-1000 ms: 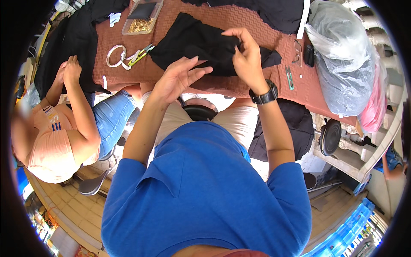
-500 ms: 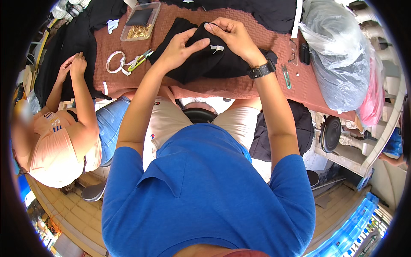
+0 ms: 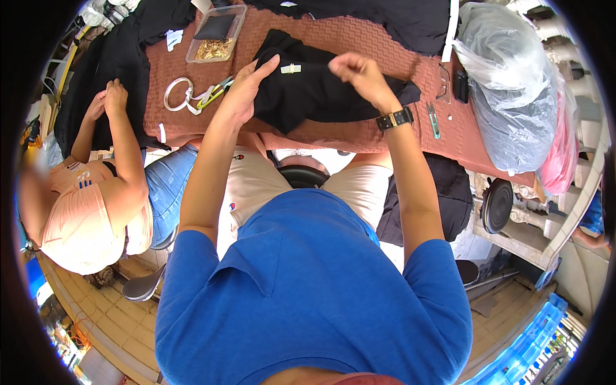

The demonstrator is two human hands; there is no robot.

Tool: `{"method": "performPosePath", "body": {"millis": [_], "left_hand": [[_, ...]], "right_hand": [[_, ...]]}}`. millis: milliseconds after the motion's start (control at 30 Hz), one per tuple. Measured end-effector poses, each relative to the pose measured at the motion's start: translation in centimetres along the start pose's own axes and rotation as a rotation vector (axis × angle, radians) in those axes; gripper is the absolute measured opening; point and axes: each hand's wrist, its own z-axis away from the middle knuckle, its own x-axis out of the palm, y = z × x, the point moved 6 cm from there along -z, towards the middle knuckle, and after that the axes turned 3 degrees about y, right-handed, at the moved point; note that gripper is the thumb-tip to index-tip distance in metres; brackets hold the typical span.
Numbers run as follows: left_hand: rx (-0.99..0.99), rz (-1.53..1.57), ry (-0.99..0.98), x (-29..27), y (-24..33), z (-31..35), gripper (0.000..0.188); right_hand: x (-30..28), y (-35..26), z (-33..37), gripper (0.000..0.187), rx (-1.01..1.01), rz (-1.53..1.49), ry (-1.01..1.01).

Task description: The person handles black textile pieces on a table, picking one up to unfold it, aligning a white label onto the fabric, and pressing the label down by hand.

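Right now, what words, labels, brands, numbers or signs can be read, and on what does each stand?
No full wording can be read.
White label on the black cloth: too small to read.
White paper on the brown table cover: marks too small.
Co-worker's peach shirt: lettering, partial and unclear.
Cream shorts: small round emblems, no readable words.

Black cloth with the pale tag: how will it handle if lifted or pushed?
The black cloth will probably sag and fold rather than stay stiff: it lies in soft creases. Pushed, it may bunch and drag, as the brown table cover beneath is textured. The pale tag is small, so likely adds little weight.
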Motion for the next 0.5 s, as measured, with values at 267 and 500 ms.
{"method": "performPosePath", "body": {"millis": [267,500], "left_hand": [[0.025,0.089,0.002,1.4,-0.9,0.8,0.038],[0.059,0.042,0.009,2.0,-0.9,0.8,0.029]], "right_hand": [[3.0,-9.9,3.5,0.031,-0.530,0.277,0.198],[4.5,-9.8,3.5,0.013,-0.620,0.343,0.243]]}}
